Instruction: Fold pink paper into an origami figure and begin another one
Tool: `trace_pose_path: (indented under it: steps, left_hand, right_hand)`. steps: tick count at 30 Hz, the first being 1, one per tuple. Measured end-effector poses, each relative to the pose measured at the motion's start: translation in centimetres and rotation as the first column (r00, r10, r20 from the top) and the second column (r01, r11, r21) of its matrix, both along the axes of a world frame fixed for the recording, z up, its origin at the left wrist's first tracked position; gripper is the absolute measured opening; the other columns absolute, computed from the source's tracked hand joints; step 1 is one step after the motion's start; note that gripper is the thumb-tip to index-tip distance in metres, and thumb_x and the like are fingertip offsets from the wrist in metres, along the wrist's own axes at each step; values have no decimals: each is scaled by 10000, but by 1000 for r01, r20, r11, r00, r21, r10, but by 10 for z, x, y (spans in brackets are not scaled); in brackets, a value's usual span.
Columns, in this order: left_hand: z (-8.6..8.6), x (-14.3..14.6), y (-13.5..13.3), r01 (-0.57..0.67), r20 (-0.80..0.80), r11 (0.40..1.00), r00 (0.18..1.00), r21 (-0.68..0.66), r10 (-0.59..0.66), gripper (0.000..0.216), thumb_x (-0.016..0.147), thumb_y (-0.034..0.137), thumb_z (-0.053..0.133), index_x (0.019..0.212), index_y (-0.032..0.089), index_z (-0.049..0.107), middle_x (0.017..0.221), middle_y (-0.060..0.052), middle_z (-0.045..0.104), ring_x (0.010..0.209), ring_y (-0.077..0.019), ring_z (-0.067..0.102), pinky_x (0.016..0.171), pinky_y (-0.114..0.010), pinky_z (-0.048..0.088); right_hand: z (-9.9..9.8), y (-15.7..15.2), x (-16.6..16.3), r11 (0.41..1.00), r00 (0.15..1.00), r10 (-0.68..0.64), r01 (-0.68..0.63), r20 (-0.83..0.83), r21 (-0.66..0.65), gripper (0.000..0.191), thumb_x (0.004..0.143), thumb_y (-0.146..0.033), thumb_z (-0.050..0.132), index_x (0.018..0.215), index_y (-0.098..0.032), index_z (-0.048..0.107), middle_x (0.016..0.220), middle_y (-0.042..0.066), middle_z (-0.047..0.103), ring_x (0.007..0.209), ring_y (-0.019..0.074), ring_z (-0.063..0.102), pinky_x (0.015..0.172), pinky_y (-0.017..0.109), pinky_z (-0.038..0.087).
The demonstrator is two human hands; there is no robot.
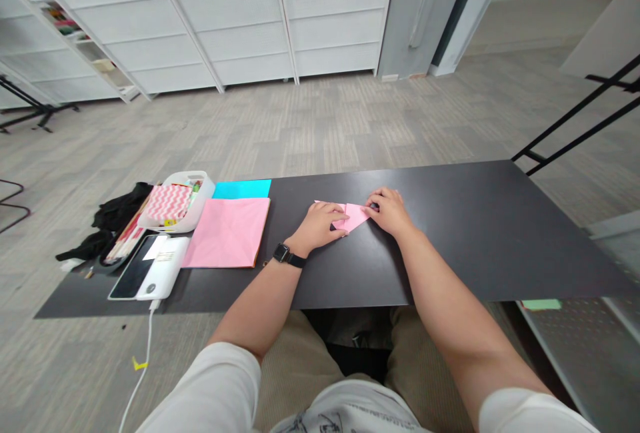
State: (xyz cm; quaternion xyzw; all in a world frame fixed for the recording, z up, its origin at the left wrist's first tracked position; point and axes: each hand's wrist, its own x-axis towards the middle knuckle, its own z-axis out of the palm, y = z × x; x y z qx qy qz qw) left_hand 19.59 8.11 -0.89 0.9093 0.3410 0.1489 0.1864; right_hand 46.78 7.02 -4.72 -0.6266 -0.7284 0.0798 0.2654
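Apparently mid-fold, pink paper [357, 216] is pressed by the unclenched left hand [320, 225], pinched by the right hand [391, 212]; careful creasing seems needed next.

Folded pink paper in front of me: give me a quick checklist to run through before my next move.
1. Left hand on the folded pink paper: ok, it lies over the left part.
2. Right hand at the paper: ok, fingers touch its right end.
3. Right hand's grip: cannot tell whether it pinches the paper or only rests on it.
4. Fold edges lined up: cannot tell, partly covered and too small.
5. Large pink sheet apart from the hands: ok, it lies left of both.
6. White cable away from the hands: ok, it hangs off the near edge, left of the left arm.
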Motion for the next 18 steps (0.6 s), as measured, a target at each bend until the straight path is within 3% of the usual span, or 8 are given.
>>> trace_pose_path:
  steps: [6,18]
  left_hand:
    - [2,7,-5,-53,-28,999,998,13,53,368,900,493,801,1241,353,790,1398,-42,670,1275,-308,564,1149,-520,389]
    - [-2,10,-2,-25,-26,999,999,-19,25,359,913,466,797,1240,320,788,1515,-18,658,1316,-325,555,1159,-550,400]
  right_hand:
    - [-1,0,-7,997,998,-66,67,-22,27,133,947,-391,717,888,-290,779,1133,86,670,1167,339,598,1199,727,278]
    - [-2,3,-7,996,996,-87,87,14,2,120,943,-386,728,910,-288,789,1146,95,671,1163,345,592,1180,678,322]
